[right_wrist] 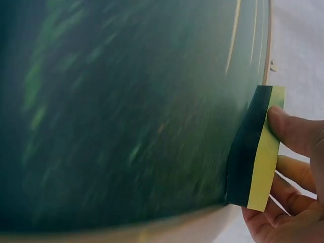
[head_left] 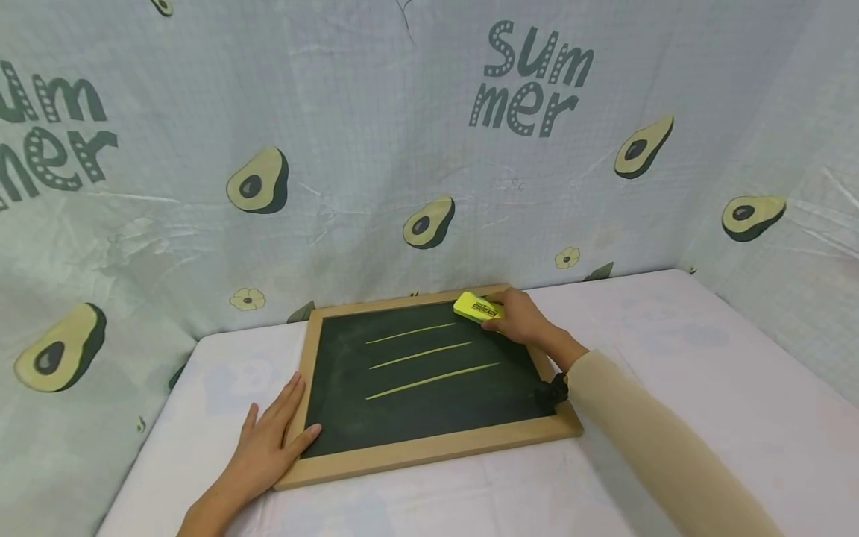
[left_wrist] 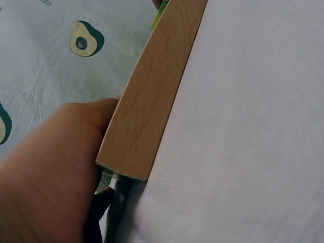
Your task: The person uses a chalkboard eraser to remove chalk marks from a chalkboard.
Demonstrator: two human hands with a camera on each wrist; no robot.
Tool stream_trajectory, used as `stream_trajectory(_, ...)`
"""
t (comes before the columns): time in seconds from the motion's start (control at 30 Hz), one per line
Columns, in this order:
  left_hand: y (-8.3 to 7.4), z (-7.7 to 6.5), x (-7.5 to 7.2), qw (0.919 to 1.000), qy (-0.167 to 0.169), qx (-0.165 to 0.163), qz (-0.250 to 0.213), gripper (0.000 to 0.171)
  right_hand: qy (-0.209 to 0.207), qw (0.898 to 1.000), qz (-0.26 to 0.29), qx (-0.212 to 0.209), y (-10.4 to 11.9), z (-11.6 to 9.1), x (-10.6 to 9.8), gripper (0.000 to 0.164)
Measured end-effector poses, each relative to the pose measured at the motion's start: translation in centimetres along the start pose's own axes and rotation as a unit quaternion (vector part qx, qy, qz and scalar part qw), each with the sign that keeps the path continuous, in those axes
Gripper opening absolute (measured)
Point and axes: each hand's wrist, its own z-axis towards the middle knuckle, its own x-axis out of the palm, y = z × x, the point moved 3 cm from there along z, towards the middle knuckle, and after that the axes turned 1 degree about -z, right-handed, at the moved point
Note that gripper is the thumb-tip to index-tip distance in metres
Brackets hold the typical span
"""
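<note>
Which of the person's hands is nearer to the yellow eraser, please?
The right. The right hand holds the yellow eraser near the far right corner of the blackboard, while the left hand rests at its near left corner, well away from the eraser.

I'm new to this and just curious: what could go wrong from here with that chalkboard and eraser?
The chalkboard might slide or twist under rubbing, since the left hand touches only its left side. The yellow eraser, held in the right hand, sits near the far-right corner, so a stroke could run into the wooden frame. A short wipe could also miss part of the three yellow lines, which stretch well to the left.
</note>
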Motion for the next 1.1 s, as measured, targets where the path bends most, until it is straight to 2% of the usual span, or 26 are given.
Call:
stream_trajectory(0.27,0.1,-0.2,-0.1,0.9999,-0.011,0.009,-0.001,0.076,0.007,1.0,0.008,0.011,0.7,0.9,0.7,0.048)
stream_trajectory(0.43,0.3,-0.3,-0.1,0.9999,-0.011,0.005,0.003,0.077,0.013,1.0,0.015,0.001,1.9,1.6,1.5,0.051)
stream_trajectory(0.73,0.1,0.1,-0.1,0.9998,-0.012,0.015,0.003,0.076,0.008,0.999,0.038,-0.008,3.5,2.4,2.8,0.051)
stream_trajectory(1.1,0.1,0.1,-0.1,0.9998,-0.013,0.008,0.009,0.078,0.023,0.999,0.014,-0.02,7.3,3.9,4.9,0.05)
